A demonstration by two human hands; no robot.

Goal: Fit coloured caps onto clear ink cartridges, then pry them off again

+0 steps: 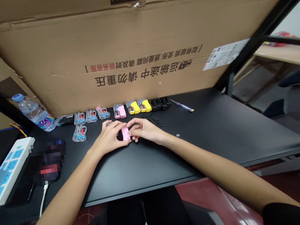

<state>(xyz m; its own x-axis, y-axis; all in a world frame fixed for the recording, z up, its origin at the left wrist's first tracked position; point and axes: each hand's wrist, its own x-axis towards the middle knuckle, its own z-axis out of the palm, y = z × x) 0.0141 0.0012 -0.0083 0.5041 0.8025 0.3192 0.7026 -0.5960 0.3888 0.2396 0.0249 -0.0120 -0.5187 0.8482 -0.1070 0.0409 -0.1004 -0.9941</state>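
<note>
Pink piece [125, 133] touches left hand [109, 137] and right hand [146, 130].

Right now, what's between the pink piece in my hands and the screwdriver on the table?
Your right hand comes first, then a loose scatter of black rings, before the screwdriver. The head view shows this.

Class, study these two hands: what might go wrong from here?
The pink piece between the left hand and right hand might slip. The loose black rings beyond the right hand could get scattered. The tiny pale part beside the right forearm could be swept aside.
</note>
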